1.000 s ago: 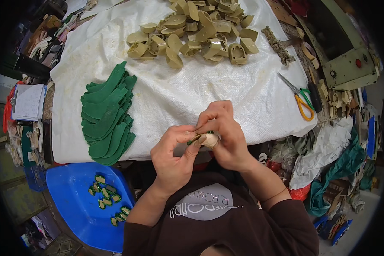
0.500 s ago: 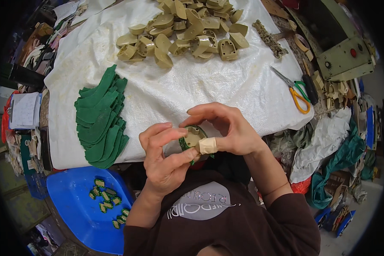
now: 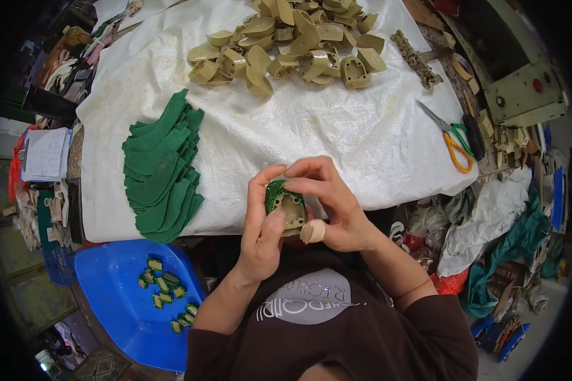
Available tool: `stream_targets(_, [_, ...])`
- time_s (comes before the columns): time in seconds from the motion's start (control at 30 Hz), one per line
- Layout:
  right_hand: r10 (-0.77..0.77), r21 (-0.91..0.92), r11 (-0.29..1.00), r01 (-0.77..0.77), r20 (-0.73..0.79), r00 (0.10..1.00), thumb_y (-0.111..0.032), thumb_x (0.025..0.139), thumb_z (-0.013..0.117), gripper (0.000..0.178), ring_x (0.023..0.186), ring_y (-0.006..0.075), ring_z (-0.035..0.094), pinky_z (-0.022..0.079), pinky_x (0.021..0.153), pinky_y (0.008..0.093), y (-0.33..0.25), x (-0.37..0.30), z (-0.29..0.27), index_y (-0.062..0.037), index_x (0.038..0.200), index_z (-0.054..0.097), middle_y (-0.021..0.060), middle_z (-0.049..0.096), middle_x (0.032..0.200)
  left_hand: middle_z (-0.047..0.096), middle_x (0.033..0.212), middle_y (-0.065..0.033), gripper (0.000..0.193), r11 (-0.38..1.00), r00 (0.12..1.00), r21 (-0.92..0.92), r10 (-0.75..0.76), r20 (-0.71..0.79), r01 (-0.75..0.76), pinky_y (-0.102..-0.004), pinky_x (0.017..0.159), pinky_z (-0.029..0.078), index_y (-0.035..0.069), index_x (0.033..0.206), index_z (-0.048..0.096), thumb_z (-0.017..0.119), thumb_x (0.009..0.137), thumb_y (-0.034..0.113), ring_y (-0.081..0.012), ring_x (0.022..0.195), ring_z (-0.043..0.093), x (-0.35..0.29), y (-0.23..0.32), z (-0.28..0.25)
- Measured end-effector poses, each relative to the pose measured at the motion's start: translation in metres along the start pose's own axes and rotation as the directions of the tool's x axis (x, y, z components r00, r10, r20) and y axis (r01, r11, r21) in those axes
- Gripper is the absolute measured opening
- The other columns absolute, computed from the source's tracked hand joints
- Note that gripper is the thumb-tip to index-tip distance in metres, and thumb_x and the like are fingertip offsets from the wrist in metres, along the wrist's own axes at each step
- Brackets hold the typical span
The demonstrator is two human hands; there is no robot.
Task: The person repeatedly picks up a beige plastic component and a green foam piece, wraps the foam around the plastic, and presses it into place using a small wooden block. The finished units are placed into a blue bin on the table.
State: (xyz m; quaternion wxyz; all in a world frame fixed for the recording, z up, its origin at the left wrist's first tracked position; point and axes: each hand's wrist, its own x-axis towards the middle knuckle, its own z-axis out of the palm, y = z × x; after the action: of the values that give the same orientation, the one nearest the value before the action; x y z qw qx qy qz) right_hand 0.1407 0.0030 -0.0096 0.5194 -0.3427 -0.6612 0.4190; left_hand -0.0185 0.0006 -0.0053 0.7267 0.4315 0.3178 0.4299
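Both my hands close around one khaki shoe heel (image 3: 293,212) with green glittery covering along its edge, held just in front of the table edge. Its hollow side with small holes faces up. My left hand (image 3: 263,241) grips the heel's left side, thumb on the inner face. My right hand (image 3: 338,213) has its fingers bent over the top edge, pressing the green covering; its thumb, wrapped in beige tape (image 3: 314,232), lies at the lower right. To the left lies a fanned stack of green fabric pieces (image 3: 162,173). Bare khaki heels (image 3: 299,47) are heaped at the far side.
A blue basin (image 3: 108,320) at lower left holds several green-edged heels (image 3: 163,297). Orange-handled scissors (image 3: 457,152) lie at the table's right beside a black-handled tool (image 3: 473,136). A green metal machine (image 3: 527,95) stands at far right. White sheeting (image 3: 235,140) covers the table.
The heel has been turned and drawn closer between my hands, its green-covered edge now at the top. My right fingers have come down onto it. The view has shifted slightly.
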Motion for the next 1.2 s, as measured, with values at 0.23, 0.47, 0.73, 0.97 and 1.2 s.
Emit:
stream_targets(0.23, [0.391, 0.475, 0.714, -0.515, 0.339, 0.856, -0.017, 0.09, 0.058, 0.016, 0.091, 0.0189, 0.056, 0.051, 0.07, 0.0267, -0.009, 0.023, -0.015, -0.0041, 0.098, 0.062, 0.0106, 0.051, 0.11, 0.041, 0.126, -0.0145, 0.086, 0.988, 0.988, 0.035, 0.15, 0.045, -0.152, -0.0316, 0.081, 0.05, 0.001, 0.142, 0.017, 0.04, 0.088, 0.065, -0.0218, 0.108, 0.051, 0.002, 0.0, 0.019])
stream_targets(0.47, [0.102, 0.291, 0.948, -0.13, 0.11, 0.989, -0.018, 0.092, 0.055, 0.016, 0.102, 0.0193, 0.05, 0.042, 0.088, 0.0312, 0.004, 0.002, 0.007, -0.0063, 0.1, 0.061, 0.0125, 0.048, 0.115, 0.041, 0.124, -0.0159, 0.083, 0.962, 0.974, 0.165, 0.225, -0.025, -0.218, -0.0292, 0.085, 0.048, -0.003, 0.137, 0.024, 0.046, 0.089, 0.061, -0.0202, 0.109, 0.05, 0.0, -0.011, 0.014])
stream_targets(0.73, [0.162, 0.364, 0.915, -0.172, 0.057, 0.985, -0.019, 0.095, 0.044, 0.041, 0.113, 0.0262, 0.045, 0.034, 0.099, 0.0336, -0.002, -0.009, 0.022, -0.0064, 0.134, 0.045, 0.0141, 0.044, 0.121, 0.048, 0.117, -0.0122, 0.047, 0.969, 0.943, 0.017, 0.245, -0.224, -0.247, -0.0314, 0.09, 0.043, 0.004, 0.137, 0.033, 0.038, 0.094, 0.023, -0.0171, 0.104, 0.051, 0.002, -0.005, 0.018])
stream_targets(0.97, [0.003, 0.059, 0.998, 0.004, -0.131, 0.991, -0.018, 0.095, 0.043, 0.038, 0.098, 0.0255, 0.052, 0.042, 0.084, 0.0327, 0.004, -0.012, 0.036, -0.0028, 0.13, 0.046, 0.0138, 0.048, 0.113, 0.049, 0.114, -0.0117, 0.046, 0.932, 0.934, 0.229, 0.32, -0.156, -0.281, -0.0309, 0.084, 0.044, 0.003, 0.136, 0.03, 0.037, 0.095, 0.024, -0.0149, 0.097, 0.051, -0.002, -0.017, 0.009])
stream_targets(1.2, [0.221, 0.179, 0.965, -0.191, -0.166, 0.961, -0.034, 0.092, 0.054, 0.046, 0.09, 0.024, 0.053, 0.046, 0.074, 0.0339, -0.001, -0.001, 0.016, -0.0031, 0.127, 0.049, 0.0139, 0.051, 0.098, 0.049, 0.121, -0.0145, 0.087, 0.989, 0.989, -0.123, 0.071, -0.128, -0.087, -0.0372, 0.089, 0.046, 0.012, 0.149, 0.0, 0.043, 0.089, 0.059, -0.0233, 0.106, 0.055, -0.001, 0.005, 0.004])
